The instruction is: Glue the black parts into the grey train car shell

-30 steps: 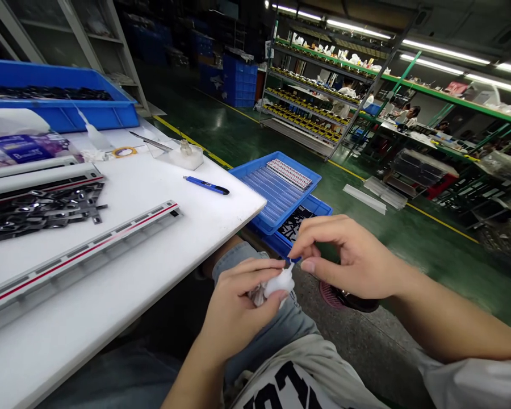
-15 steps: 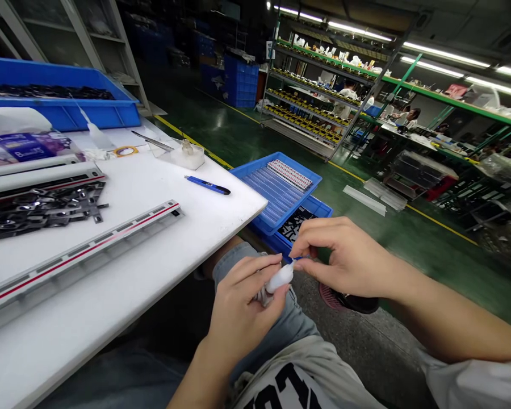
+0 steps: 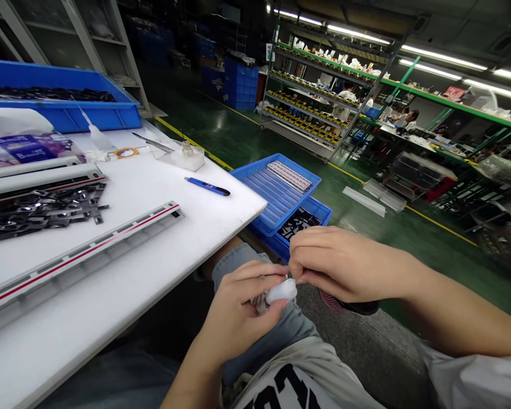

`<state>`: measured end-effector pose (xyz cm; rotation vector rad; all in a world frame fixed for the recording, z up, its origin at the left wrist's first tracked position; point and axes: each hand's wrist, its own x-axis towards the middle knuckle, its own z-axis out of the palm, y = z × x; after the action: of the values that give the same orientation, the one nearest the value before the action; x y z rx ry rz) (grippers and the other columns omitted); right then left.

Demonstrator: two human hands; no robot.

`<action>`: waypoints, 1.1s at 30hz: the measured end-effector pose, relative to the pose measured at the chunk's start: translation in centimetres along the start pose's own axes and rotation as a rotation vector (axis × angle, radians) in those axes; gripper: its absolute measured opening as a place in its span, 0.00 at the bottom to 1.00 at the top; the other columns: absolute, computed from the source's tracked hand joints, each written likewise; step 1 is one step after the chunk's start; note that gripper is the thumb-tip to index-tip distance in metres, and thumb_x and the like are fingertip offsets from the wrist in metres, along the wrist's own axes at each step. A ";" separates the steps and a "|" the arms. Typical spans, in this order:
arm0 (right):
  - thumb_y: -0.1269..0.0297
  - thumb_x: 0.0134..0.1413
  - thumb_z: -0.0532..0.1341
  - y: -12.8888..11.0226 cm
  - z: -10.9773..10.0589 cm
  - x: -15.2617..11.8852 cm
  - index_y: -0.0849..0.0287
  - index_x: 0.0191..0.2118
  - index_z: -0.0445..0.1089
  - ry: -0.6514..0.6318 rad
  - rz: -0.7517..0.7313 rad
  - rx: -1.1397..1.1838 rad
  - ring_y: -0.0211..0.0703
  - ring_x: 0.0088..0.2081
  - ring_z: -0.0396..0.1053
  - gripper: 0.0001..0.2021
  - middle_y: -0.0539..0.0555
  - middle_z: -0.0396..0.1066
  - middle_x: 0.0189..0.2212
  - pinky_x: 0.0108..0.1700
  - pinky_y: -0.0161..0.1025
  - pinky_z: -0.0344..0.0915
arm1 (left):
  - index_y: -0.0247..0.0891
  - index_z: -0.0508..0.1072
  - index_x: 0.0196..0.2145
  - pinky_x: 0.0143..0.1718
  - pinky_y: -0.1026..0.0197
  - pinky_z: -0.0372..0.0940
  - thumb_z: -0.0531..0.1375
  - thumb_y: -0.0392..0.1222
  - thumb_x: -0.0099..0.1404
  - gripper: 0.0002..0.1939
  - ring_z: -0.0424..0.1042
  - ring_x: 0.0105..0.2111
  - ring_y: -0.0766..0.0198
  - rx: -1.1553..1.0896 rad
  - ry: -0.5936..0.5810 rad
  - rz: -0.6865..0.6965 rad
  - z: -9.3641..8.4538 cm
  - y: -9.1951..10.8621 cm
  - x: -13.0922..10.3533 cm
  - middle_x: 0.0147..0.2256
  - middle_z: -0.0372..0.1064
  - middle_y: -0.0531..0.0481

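My left hand (image 3: 241, 309) is closed around a small white squeeze bottle (image 3: 281, 291), which sticks out between thumb and fingers above my lap. At the bottle's tip, my right hand (image 3: 336, 261) pinches with thumb and forefinger; what lies in that pinch is hidden. On the white table (image 3: 162, 250) to my left rests a long ruler-like strip (image 3: 85, 253) with a red line and dark slots. A blue pen-shaped cutter (image 3: 207, 186) lies behind it near the table's right edge.
A heap of dark metal clips (image 3: 46, 210), a tissue pack (image 3: 29, 145), a tape roll (image 3: 126, 152) and another squeeze bottle (image 3: 99, 138) are on the table. Stacked blue trays (image 3: 276, 227) stand past the table corner. Racks (image 3: 310, 102) and people are further off.
My right hand has moved slightly down, its fingers now curled more tightly at the bottle's tip. The bottle has turned and dropped a little in my left hand.
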<state>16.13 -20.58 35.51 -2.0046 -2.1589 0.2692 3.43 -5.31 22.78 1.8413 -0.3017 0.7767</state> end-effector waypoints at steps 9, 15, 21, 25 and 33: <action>0.70 0.67 0.51 0.0 0.4 0.2 0.60 0.38 0.67 0.179 -0.186 -0.054 0.40 0.36 0.63 0.09 0.55 0.69 0.33 0.39 0.38 0.60 | 0.41 0.80 0.40 0.39 0.55 0.74 0.66 0.32 0.58 0.13 0.79 0.36 0.57 -0.128 -0.007 0.005 -0.4 0.1 0.1 0.40 0.80 0.44; 0.73 0.63 0.55 0.2 0.8 0.0 0.62 0.38 0.68 0.334 -0.191 -0.059 0.40 0.36 0.65 0.05 0.55 0.70 0.32 0.39 0.38 0.62 | 0.38 0.76 0.45 0.46 0.56 0.72 0.67 0.29 0.56 0.17 0.76 0.42 0.59 0.235 0.158 0.130 0.1 1.0 -0.5 0.44 0.78 0.43; 0.73 0.63 0.56 0.3 1.1 -0.3 0.61 0.39 0.66 0.359 -0.129 -0.059 0.38 0.36 0.63 0.03 0.54 0.66 0.33 0.38 0.36 0.62 | 0.34 0.72 0.49 0.46 0.56 0.72 0.66 0.25 0.56 0.23 0.75 0.44 0.59 0.438 0.216 0.210 0.4 2.5 -0.7 0.46 0.76 0.40; 0.73 0.64 0.55 0.5 1.2 -0.1 0.60 0.38 0.64 0.275 -0.075 0.025 0.36 0.34 0.62 0.04 0.52 0.66 0.33 0.36 0.33 0.61 | 0.38 0.72 0.48 0.43 0.56 0.73 0.66 0.27 0.57 0.21 0.75 0.41 0.60 0.374 0.214 0.180 0.7 2.0 -0.7 0.43 0.77 0.43; 0.75 0.62 0.57 0.8 2.0 0.1 0.61 0.37 0.66 0.363 -0.086 0.180 0.34 0.35 0.64 0.03 0.52 0.67 0.32 0.37 0.32 0.63 | 0.39 0.73 0.46 0.39 0.56 0.74 0.66 0.28 0.57 0.18 0.75 0.38 0.61 0.304 0.258 0.183 1.0 1.1 -0.4 0.42 0.77 0.45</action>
<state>16.38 -20.44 33.38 -1.7049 -1.9142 0.0747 2.84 -6.70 23.13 1.9840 -0.1947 1.2297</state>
